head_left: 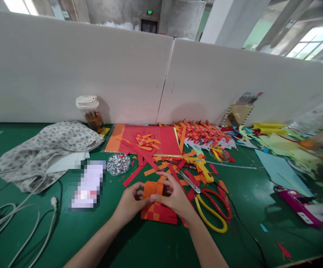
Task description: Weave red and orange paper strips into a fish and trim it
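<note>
Between my two hands is a piece of woven paper (160,216), red and orange strips crossed in a checker pattern. My left hand (132,199) grips its left side, thumb on the front and fingers curled behind. From the right, my right hand (174,193) pinches the upper part, its thumb meeting the left one near the middle. Some right fingers are raised above the paper. Close to the right hand lie scissors (206,203) with red and yellow handles, blades partly apart. Loose red and orange paper strips (147,160) spread just beyond the hands.
A yellow glue gun (202,167) with a black cord lies behind the scissors. Several woven paper fish (203,132) are piled farther back. At left are a phone (89,186), a bag of googly eyes (118,163), a lidded cup (90,111), cloth (52,145) and white cables (38,219).
</note>
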Demonstrator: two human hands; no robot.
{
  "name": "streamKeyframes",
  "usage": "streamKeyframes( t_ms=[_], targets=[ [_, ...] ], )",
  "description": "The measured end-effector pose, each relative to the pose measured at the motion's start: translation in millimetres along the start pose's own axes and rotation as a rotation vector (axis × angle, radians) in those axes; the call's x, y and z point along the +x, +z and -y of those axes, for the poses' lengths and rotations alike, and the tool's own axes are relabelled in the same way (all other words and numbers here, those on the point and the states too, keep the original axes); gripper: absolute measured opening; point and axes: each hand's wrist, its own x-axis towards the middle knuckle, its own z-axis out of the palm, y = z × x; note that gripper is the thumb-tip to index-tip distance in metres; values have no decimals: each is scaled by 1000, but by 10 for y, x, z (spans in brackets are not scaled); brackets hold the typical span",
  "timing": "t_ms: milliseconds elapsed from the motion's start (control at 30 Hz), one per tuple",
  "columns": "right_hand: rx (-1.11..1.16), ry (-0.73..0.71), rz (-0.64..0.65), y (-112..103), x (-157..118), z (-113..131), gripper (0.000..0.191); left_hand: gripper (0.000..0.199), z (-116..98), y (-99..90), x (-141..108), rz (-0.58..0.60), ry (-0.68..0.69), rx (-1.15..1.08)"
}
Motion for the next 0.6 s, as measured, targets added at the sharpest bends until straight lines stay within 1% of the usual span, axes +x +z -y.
streamKeyframes(
  t_ms=[100,167,300,433,600],
  targets=[
    [-35,-19,-39,13,7,-33,51,33,-6,24,-11,2,-21,71],
    [-39,-26,-63,11,15,-56,48,31,-12,34,-12,3,-11,91],
    [-64,-29,-51,0,15,-64,49,27,-17,34,-3,1,11,107],
    [-101,-38,-62,2,9,-54,48,29,-8,30,4,7,-10,116],
    [-124,-42,-67,8,9,-51,47,31,16,6,17,43,-34,153]
  ],
)
